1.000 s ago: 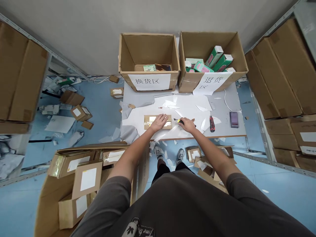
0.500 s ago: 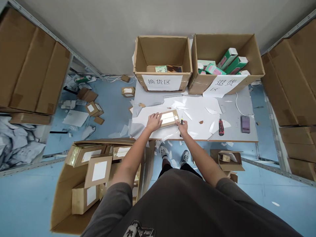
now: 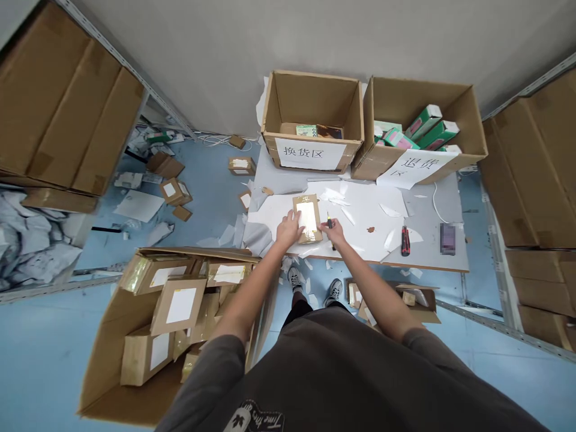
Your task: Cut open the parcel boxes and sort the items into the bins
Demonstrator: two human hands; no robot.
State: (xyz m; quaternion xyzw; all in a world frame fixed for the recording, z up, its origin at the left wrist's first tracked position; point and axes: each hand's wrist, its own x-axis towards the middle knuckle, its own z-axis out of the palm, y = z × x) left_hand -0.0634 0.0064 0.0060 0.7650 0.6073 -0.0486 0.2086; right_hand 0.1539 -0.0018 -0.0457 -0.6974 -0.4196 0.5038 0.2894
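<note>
A small taped cardboard box (image 3: 308,219) with a white label lies on the white-covered table (image 3: 279,207), its long side running front to back. My left hand (image 3: 288,229) is against the box's left side, thumb near the label, fingers spread. My right hand (image 3: 333,231) is wrapped round a black and yellow knife-like tool (image 3: 330,224), its tip pointing away from me, with fingertips at the box's right edge. A red and black tool (image 3: 405,241) lies farther right.
Two open cartons, the left (image 3: 312,102) and the right (image 3: 420,102) with green boxes, stand at the table's back. Paper scraps (image 3: 332,195) lie about. A large carton of parcels (image 3: 105,336) is at my left; a phone-like object (image 3: 447,239) lies at right.
The small box has turned from lying sideways to lying front to back. My left hand has shifted along its side, and the camera view has moved slightly.
</note>
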